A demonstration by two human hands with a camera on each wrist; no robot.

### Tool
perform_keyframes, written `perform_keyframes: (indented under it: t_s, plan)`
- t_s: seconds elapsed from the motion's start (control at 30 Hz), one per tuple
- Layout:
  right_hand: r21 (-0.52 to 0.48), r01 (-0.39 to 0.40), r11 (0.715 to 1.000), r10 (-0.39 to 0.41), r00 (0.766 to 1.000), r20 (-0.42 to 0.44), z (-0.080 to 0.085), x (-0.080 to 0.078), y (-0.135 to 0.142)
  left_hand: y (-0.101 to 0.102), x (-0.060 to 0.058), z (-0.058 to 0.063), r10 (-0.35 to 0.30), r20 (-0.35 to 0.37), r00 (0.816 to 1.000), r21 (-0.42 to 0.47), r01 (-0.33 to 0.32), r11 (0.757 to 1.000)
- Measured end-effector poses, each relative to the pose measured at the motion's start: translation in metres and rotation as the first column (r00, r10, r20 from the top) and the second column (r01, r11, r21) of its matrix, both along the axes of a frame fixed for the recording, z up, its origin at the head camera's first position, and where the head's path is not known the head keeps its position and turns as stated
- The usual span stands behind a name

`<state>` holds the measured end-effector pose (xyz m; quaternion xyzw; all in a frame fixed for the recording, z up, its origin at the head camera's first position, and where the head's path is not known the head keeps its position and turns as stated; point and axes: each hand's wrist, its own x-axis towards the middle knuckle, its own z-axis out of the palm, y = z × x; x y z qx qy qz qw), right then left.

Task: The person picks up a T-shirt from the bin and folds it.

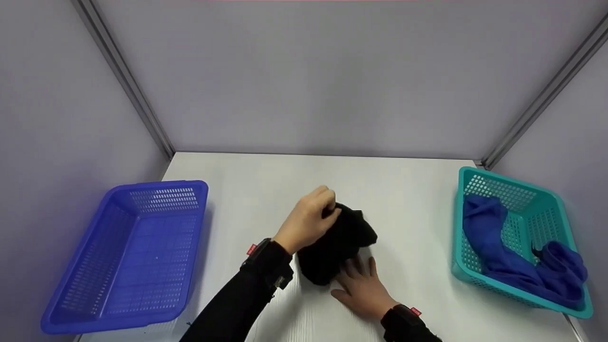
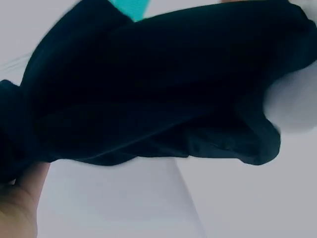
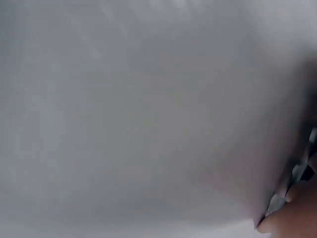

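Note:
A bunched black cloth [image 1: 339,242] hangs from my left hand [image 1: 308,218] over the middle of the white table. The left fingers are curled and pinch its upper part. In the left wrist view the dark cloth [image 2: 148,84] spreads across most of the picture, with part of the left hand [image 2: 22,203] at the lower left corner. My right hand [image 1: 363,289] lies palm down with spread, straight fingers, its fingertips at the cloth's lower edge. The right wrist view shows mostly pale tabletop, with a bit of the right hand [image 3: 294,213] in the lower right corner.
On the left stands a blue plastic basket [image 1: 190,251] with perforated sides and nothing in it. At the right a teal basket [image 1: 522,183] holds a crumpled blue cloth [image 1: 503,256]. Grey panels [image 1: 323,80] enclose the table [image 1: 256,175] at the back and sides.

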<state>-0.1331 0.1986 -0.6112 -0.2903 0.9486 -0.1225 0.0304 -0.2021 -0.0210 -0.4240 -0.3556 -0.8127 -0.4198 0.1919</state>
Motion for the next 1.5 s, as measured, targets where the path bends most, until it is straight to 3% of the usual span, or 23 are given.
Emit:
perform_keyframes:
  t_s: [0.27,0.5,0.57,0.7,0.87,0.93,1.03,1.13,1.2,1.3,1.37,1.43,1.5]
  plan:
    - [-0.051,-0.008,0.999,0.003,0.995,-0.098,-0.006,0.0,0.0,0.0,0.002,-0.051,0.072,0.156,0.985,-0.09,-0.058,0.994]
    - [-0.048,0.063,0.997,-0.062,0.998,0.019,-0.003,-0.002,-0.003,0.0,0.005,-0.086,0.122,0.284,0.951,-0.136,-0.086,0.987]
    - [-0.045,0.072,0.996,-0.071,0.997,0.029,-0.002,-0.003,-0.004,0.001,0.006,-0.096,0.144,0.344,0.928,-0.169,-0.09,0.982]
    - [-0.052,0.067,0.996,-0.065,0.997,0.042,0.003,-0.001,-0.005,0.001,0.01,-0.116,0.221,0.45,0.865,-0.255,-0.113,0.96]
    - [-0.099,0.025,0.995,-0.021,0.999,0.04,0.009,-0.001,0.003,-0.002,0.018,-0.134,0.352,0.486,0.8,-0.377,-0.171,0.91]
    - [-0.138,0.011,0.99,-0.007,1.0,0.027,0.01,-0.003,0.008,-0.004,0.022,-0.137,0.377,0.494,0.784,-0.397,-0.182,0.9]
    - [-0.24,0.023,0.971,-0.011,0.999,0.048,0.012,-0.008,0.016,-0.007,0.025,-0.139,0.358,0.475,0.804,-0.381,-0.179,0.907]
    - [-0.369,0.13,0.92,-0.083,0.987,0.141,0.016,-0.013,0.023,-0.01,0.025,-0.136,0.281,0.433,0.856,-0.314,-0.149,0.938]
    - [-0.453,0.263,0.852,-0.17,0.957,0.235,0.021,-0.016,0.028,-0.012,0.024,-0.131,0.223,0.426,0.877,-0.245,-0.125,0.961]
    - [-0.54,0.464,0.703,-0.284,0.878,0.385,0.032,-0.02,0.033,-0.013,0.021,-0.117,0.165,0.415,0.895,-0.126,-0.123,0.984]
    - [-0.583,0.532,0.613,-0.329,0.844,0.424,0.04,-0.022,0.035,-0.013,0.02,-0.105,0.138,0.387,0.912,-0.046,-0.131,0.99]
    - [-0.626,0.514,0.586,-0.331,0.857,0.394,0.047,-0.023,0.034,-0.01,0.019,-0.09,0.125,0.355,0.926,0.026,-0.143,0.989]
    - [-0.674,0.389,0.628,-0.281,0.921,0.27,0.055,-0.023,0.029,-0.006,0.017,-0.075,0.101,0.359,0.928,0.102,-0.147,0.984]
